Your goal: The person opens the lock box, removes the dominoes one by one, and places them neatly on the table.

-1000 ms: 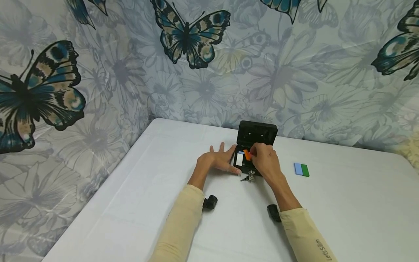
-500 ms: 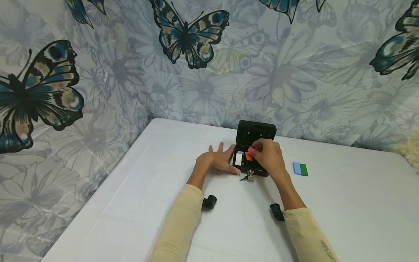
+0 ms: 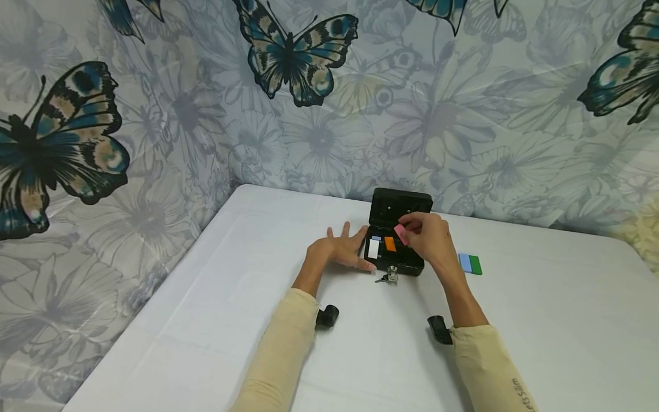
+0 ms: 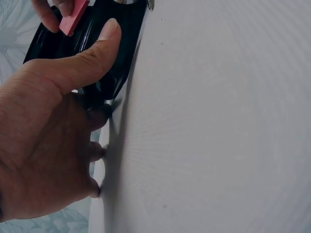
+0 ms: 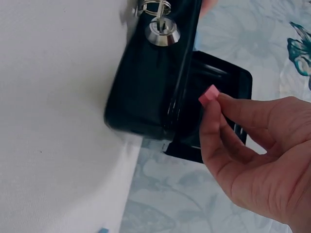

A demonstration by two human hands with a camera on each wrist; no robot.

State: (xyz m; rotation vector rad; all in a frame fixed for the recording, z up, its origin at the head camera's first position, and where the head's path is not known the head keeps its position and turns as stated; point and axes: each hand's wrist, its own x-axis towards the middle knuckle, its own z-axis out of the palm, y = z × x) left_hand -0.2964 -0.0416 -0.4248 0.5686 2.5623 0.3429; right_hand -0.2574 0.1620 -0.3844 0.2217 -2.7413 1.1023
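A pale grey-blue floral wall covering (image 3: 329, 137) printed with big teal-and-tan butterflies backs the scene, above a wide desk (image 3: 206, 274) covered in white cloth. Two long beige sleeves, the left sleeve (image 3: 278, 349) plain and the right sleeve (image 3: 491, 366) lettered, reach in from the near side. Toward the far edge sits a glossy black rectangular box (image 3: 412, 268), its lid raised at the back. The left hand (image 3: 347, 250) is spread wide and grips nothing, fingertips down on the cloth, index finger along the box's left side and thumb at its near left corner. The right hand (image 3: 431, 237) is nearly closed, thumb and fingers pinching a small block above the box. To the right, on the cloth, a light-blue flat piece (image 3: 465, 262) and a green flat piece (image 3: 476, 264) lie edge to edge. Inside the box are a white rectangle (image 3: 373, 248) and, just beside it, a smaller orange rectangle (image 3: 390, 244). A round silver metal lock (image 5: 163, 36) with a key in it projects from the front wall. The pinched pink block (image 3: 401, 233) hangs before the open lid.
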